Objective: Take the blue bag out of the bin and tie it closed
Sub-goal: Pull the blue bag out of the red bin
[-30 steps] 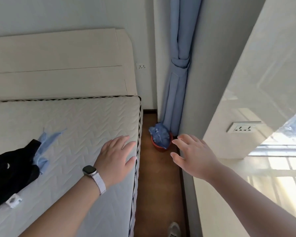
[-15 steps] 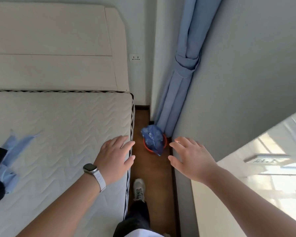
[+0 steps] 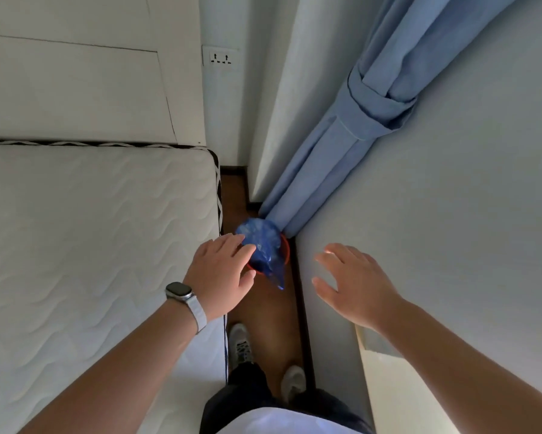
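A crumpled blue bag (image 3: 261, 245) lines a small red bin (image 3: 286, 250) on the wooden floor, in the narrow gap between the mattress and the wall. A loose flap of the bag hangs over the bin's near rim. My left hand (image 3: 221, 272), with a watch on its wrist, hovers open just left of the bin and covers part of its rim. My right hand (image 3: 354, 285) is spread open to the right of the bin, in front of the wall, holding nothing.
The white mattress (image 3: 91, 245) fills the left side. A tied blue curtain (image 3: 341, 136) hangs down to the floor right behind the bin. The pale wall (image 3: 451, 214) closes the right side. My two shoes (image 3: 241, 343) stand on the narrow wooden floor strip (image 3: 272, 314).
I have stepped forward along the gap, so the bin is now closer and just beyond my fingertips. Both hands stay open. The clothes on the mattress have left the view.
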Demonstrator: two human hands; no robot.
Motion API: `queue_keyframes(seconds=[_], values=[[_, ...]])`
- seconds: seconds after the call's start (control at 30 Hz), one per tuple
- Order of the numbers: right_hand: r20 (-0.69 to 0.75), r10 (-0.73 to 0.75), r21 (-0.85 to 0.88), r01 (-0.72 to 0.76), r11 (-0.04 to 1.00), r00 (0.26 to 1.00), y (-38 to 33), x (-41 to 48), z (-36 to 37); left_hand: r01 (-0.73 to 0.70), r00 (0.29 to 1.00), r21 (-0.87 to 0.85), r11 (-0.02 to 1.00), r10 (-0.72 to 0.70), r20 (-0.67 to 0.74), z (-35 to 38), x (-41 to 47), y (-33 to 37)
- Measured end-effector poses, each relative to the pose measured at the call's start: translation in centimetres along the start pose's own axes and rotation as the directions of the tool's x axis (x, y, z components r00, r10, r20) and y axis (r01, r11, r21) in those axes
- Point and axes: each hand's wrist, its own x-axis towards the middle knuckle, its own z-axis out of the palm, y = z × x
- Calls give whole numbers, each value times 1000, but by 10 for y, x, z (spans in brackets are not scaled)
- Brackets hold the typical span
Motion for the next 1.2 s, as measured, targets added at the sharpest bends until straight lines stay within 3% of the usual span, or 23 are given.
queue_keyframes(seconds=[0.4, 0.97, 1.07, 1.2], values=[[62, 28, 55, -31, 998, 998, 42, 94, 65, 47, 984, -35, 998, -40, 173, 87, 71, -28], [278, -5, 259, -70, 963, 961, 95, 217, 365, 240, 883, 23, 971, -228, 411, 341, 154, -71], [357, -25, 213, -55, 976, 934, 95, 224, 406, 281, 854, 2, 960, -251, 456, 377, 158, -71], [442, -43, 96, 1, 995, 896, 98, 231, 448, 332, 860, -8, 943, -299, 412, 404, 161, -68]])
